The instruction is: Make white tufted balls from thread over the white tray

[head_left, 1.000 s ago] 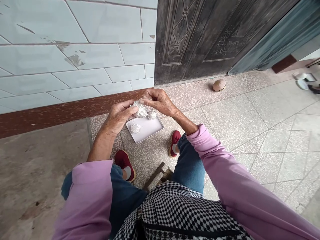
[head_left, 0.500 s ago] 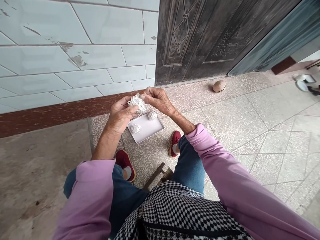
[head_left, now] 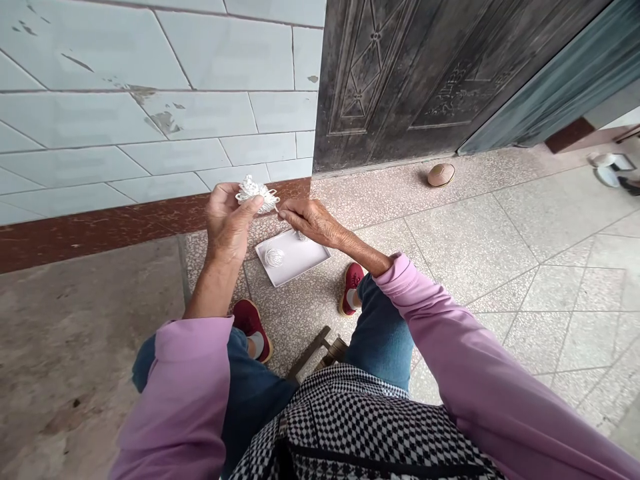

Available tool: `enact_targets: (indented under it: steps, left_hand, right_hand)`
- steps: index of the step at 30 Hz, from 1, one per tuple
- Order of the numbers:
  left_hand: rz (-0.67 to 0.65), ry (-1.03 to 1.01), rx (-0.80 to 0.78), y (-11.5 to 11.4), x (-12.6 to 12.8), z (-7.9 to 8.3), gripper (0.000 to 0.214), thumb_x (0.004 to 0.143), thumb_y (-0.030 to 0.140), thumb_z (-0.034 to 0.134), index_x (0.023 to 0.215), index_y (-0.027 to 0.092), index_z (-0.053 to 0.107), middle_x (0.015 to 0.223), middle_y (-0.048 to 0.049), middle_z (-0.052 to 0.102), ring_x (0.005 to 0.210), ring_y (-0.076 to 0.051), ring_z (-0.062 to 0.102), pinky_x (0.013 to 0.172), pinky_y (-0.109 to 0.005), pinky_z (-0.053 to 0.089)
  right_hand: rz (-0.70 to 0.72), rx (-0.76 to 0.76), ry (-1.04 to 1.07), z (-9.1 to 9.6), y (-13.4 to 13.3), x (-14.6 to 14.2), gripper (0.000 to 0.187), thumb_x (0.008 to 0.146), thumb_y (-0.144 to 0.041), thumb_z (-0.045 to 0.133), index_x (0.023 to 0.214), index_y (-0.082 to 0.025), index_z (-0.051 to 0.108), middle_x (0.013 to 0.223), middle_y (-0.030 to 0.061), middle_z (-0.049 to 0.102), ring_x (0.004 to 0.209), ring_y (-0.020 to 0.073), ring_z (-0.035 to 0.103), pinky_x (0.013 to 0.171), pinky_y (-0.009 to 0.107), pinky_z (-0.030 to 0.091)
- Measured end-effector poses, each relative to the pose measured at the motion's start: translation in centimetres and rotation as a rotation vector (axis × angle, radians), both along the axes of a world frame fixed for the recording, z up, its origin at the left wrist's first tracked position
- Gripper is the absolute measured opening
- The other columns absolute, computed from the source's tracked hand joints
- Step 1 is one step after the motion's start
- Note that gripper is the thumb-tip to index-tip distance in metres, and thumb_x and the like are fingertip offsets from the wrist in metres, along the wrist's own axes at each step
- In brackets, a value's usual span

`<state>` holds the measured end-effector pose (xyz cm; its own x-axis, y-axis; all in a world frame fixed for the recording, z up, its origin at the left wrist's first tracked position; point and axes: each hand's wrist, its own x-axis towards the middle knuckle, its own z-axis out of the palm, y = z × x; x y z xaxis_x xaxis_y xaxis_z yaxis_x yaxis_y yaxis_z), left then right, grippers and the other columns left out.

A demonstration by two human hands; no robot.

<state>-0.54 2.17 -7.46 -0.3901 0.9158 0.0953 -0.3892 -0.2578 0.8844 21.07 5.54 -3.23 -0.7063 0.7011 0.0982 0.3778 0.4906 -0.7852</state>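
My left hand (head_left: 227,220) is raised and pinches a small white bundle of looped thread (head_left: 256,191) between thumb and fingers. My right hand (head_left: 310,221) sits just to its right and lower, fingers pinched together on a thin strand that runs to the bundle. Below both hands a white rectangular tray (head_left: 300,260) lies on the floor with a small white coil of thread (head_left: 274,257) in it. Another white piece on the tray is mostly hidden behind my right hand.
I sit with my red shoes (head_left: 249,319) on a speckled tiled floor (head_left: 475,247). A tiled wall (head_left: 150,113) with a red skirting is ahead, a dark metal door (head_left: 425,73) to its right. A round tan object (head_left: 441,174) lies by the door. A wooden stool part (head_left: 320,350) shows between my knees.
My left hand lifted the white bundle up and to the left. My right hand moved down and away from it, drawing a strand out. The camera shifted slightly.
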Motion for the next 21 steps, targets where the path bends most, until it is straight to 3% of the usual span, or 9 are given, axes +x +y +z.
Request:
enact_targets:
  steps: [3,7,11,17,21]
  left_hand:
    - [-0.012,-0.099,-0.048,-0.3,0.0,0.1,0.052,0.071,0.044,0.125,0.098,0.027,0.083,0.111,-0.0054,0.092,0.102,-0.024,0.087,0.084,-0.032,0.076]
    - [-0.042,-0.153,-0.107,-0.7,0.1,0.1,0.042,0.080,0.049,0.119,0.094,0.028,0.086,0.115,-0.0086,0.093,0.104,-0.027,0.088,0.085,-0.036,0.080]
    - [-0.029,-0.076,-0.107,-0.6,0.3,-0.1,0.054,0.075,0.054,0.121,0.097,0.028,0.078,0.116,-0.0085,0.092,0.108,-0.029,0.087,0.083,-0.037,0.075]
    - [0.081,0.244,-0.069,-0.2,1.1,-0.6,0.064,0.061,0.037,0.120,0.099,0.026,0.069,0.094,-0.0018,0.080,0.084,-0.020,0.074,0.077,-0.035,0.060]
    - [-0.101,0.281,-0.094,-0.8,1.3,0.1,0.060,0.065,0.040,0.119,0.105,0.023,0.077,0.098,-0.0049,0.084,0.088,-0.022,0.078,0.080,-0.035,0.062]
  right_hand:
    - [0.043,0.032,-0.119,0.1,0.0,-0.1,0.034,0.135,-0.022,0.066,0.101,-0.023,0.070,0.101,0.0073,0.078,0.099,0.0242,0.069,0.098,0.036,0.051]
    - [-0.047,0.061,-0.247,0.2,0.5,-0.7,0.029,0.131,-0.015,0.072,0.103,-0.023,0.077,0.101,0.0095,0.082,0.100,0.0266,0.071,0.097,0.037,0.050]
    - [-0.048,0.070,-0.308,0.9,-0.5,-1.1,0.035,0.131,-0.014,0.071,0.098,-0.023,0.072,0.098,0.0075,0.079,0.098,0.0258,0.069,0.096,0.037,0.050]
    - [0.080,-0.073,-0.073,2.2,-1.9,0.0,0.042,0.126,-0.019,0.081,0.087,-0.026,0.067,0.086,0.0017,0.072,0.087,0.0232,0.064,0.086,0.036,0.052]
    - [-0.012,-0.149,0.214,2.8,0.4,2.3,0.049,0.127,-0.039,0.089,0.085,-0.026,0.069,0.081,-0.0001,0.067,0.081,0.0200,0.058,0.079,0.034,0.052]
